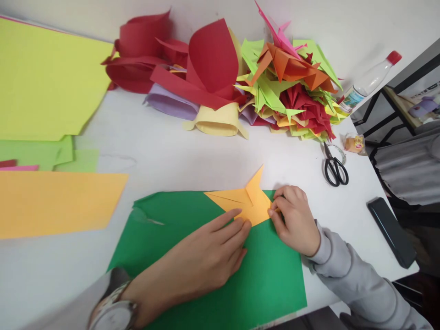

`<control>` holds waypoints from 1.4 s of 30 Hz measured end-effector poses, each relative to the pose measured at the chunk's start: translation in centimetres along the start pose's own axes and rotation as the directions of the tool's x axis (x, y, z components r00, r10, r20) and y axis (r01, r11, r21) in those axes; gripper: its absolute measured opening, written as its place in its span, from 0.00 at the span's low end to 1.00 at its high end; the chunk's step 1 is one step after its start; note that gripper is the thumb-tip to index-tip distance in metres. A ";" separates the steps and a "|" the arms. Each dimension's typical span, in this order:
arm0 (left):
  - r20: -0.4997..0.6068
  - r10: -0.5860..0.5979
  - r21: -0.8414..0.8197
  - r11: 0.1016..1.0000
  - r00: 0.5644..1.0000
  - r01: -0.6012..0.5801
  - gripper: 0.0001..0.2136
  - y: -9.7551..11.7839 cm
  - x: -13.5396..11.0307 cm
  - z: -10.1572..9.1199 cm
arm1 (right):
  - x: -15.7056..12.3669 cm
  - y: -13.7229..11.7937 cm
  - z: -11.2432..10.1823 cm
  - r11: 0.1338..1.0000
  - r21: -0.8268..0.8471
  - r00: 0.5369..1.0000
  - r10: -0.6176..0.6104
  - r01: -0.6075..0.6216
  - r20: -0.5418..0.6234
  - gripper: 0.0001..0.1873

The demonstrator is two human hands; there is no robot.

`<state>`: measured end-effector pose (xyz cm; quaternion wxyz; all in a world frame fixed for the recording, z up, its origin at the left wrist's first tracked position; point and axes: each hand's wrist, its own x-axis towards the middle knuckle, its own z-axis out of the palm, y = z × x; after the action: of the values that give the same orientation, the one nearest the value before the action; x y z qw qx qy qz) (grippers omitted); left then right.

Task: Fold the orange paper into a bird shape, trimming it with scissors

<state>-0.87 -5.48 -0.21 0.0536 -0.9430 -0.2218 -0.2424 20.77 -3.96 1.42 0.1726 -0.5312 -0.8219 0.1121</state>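
A folded yellow-orange paper figure (252,201), with pointed flaps, lies on a green sheet (275,270) at the front of the table. My left hand (216,250) rests over the green sheet, fingers stretched out, its fingertips touching the figure's lower edge. At the figure's right corner, my right hand (294,217) pinches the paper between thumb and fingers. The very tip of that corner is partly covered by these fingers.
Yellow-green sheets (44,82) and an orange sheet (58,204) lie left. Behind are rolled red paper shapes (213,59) and a pile of folded paper (288,91). Scissors (335,167), a plastic bottle (371,82), a small wrapped item (354,143) and a black phone (392,231) sit right.
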 end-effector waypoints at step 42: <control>0.062 -0.054 -0.088 0.994 0.997 0.059 0.10 -0.3 0.4 -0.4 | 0.1 0.0 0.0 1.000 -0.005 1.000 0.012 -0.012 0.002 0.06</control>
<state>-0.83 -5.15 0.30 -0.0024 -0.9445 -0.2389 -0.2255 20.70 -3.88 1.45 0.1697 -0.5366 -0.8190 0.1115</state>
